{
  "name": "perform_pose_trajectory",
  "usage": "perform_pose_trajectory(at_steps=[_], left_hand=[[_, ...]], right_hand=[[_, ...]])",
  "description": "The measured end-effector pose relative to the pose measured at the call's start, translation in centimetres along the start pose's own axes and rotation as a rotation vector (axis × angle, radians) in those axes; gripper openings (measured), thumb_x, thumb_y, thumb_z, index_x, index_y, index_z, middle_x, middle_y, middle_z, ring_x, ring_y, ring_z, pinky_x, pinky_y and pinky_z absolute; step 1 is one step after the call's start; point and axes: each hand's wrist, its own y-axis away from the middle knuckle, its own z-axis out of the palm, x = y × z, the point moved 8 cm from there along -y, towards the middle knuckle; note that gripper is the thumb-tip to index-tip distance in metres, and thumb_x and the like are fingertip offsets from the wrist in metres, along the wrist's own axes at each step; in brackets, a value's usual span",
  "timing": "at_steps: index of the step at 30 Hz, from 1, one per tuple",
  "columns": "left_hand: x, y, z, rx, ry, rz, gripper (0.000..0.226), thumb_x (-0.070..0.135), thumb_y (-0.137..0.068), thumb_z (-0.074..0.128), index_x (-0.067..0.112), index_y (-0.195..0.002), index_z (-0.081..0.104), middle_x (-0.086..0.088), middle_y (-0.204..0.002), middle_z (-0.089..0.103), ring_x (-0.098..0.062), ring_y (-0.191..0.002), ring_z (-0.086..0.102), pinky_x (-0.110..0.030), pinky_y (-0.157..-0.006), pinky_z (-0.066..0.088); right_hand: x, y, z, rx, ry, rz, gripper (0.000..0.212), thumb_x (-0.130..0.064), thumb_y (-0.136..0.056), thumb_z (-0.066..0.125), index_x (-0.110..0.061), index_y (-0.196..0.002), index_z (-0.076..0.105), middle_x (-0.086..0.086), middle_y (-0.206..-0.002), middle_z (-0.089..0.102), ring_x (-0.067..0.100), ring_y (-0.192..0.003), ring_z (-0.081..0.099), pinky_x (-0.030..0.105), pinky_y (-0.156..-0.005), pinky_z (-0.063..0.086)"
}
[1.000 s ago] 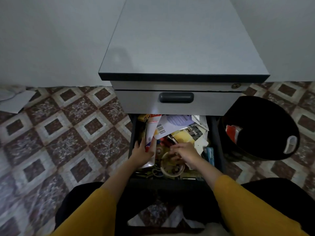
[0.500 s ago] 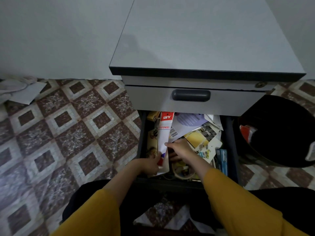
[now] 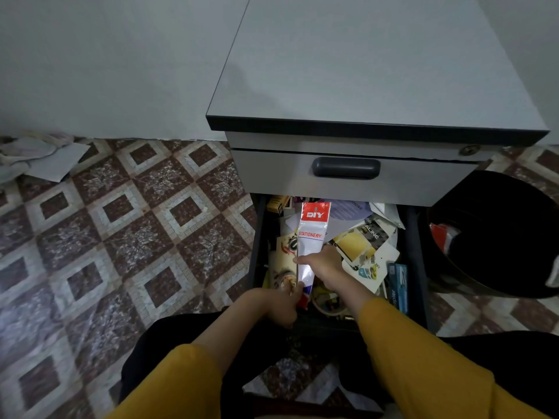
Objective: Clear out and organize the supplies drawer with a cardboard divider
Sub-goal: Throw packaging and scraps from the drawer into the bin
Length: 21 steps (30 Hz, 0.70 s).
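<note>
A person is reaching into the open, cluttered drawer (image 3: 413, 267) of a grey cabinet (image 3: 363, 71). Both hands are holding a long white packet (image 3: 313, 234) with a red top. The right hand (image 3: 328, 267) is pinching its middle, and the left hand (image 3: 278, 306) is gripping its near end by the drawer's front edge. The packet is running lengthwise from that front edge toward the back, over the drawer's left half. Beneath it are lying a tape roll (image 3: 329, 308), cards (image 3: 360, 244) and a blue box (image 3: 399, 285). A black bin (image 3: 499, 213), standing just right of the drawer, is holding a red scrap (image 3: 441, 240). No divider is showing.
</note>
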Motion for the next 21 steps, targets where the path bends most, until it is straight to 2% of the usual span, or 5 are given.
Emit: perform_pose_trajectory(at_steps=[5,8,12,16,21], left_hand=[[-0.1,0.4,-0.7,0.022,0.140,0.069,0.077,0.014,-0.097,0.044,0.028,-0.149,-0.010,-0.010,-0.158,-0.005,-0.033,-0.140,0.022,-0.035,-0.104,0.030],[-1.1,0.5,-1.8,0.143,0.510,0.095,0.056,0.010,-0.096,0.044,0.027,-0.147,0.027,-0.010,-0.152,0.026,-0.029,-0.128,0.040,-0.035,-0.099,0.036],[-4.0,0.9,-4.7,0.566,0.947,-0.008,0.028,0.007,-0.094,0.047,0.005,-0.117,0.062,-0.013,-0.117,0.061,-0.021,-0.101,0.057,-0.030,-0.087,0.045],[-4.4,0.6,-5.3,0.709,0.851,-0.108,0.021,0.005,-0.089,0.040,0.007,-0.078,0.058,-0.015,-0.084,0.059,-0.029,-0.078,0.055,-0.038,-0.075,0.046],[-3.7,-1.3,-3.5,0.617,0.831,-0.222,0.038,0.008,-0.091,0.041,-0.005,-0.126,0.044,-0.021,-0.122,0.052,-0.034,-0.113,0.051,-0.037,-0.093,0.042]], right_hand=[[0.7,-0.1,-0.7,0.051,0.022,0.041,0.034,-0.002,-0.077,0.072,0.005,-0.107,0.059,0.020,-0.111,0.063,0.033,-0.098,0.061,0.027,-0.065,0.046],[0.8,0.0,-1.2,0.057,0.016,0.060,0.036,-0.003,-0.078,0.071,0.004,-0.111,0.058,0.018,-0.113,0.062,0.032,-0.103,0.060,0.028,-0.071,0.045],[1.4,0.2,-2.0,0.066,-0.070,0.087,0.033,0.001,-0.076,0.069,0.002,-0.108,0.059,0.018,-0.111,0.064,0.033,-0.099,0.061,0.034,-0.074,0.050],[1.8,0.3,-3.0,0.035,-0.153,0.095,0.033,0.002,-0.076,0.070,0.001,-0.108,0.059,0.015,-0.107,0.065,0.031,-0.093,0.061,0.031,-0.070,0.048],[2.3,0.2,-4.0,0.054,-0.130,0.081,0.036,0.002,-0.076,0.071,0.001,-0.110,0.061,0.019,-0.111,0.064,0.034,-0.101,0.061,0.039,-0.087,0.051]])
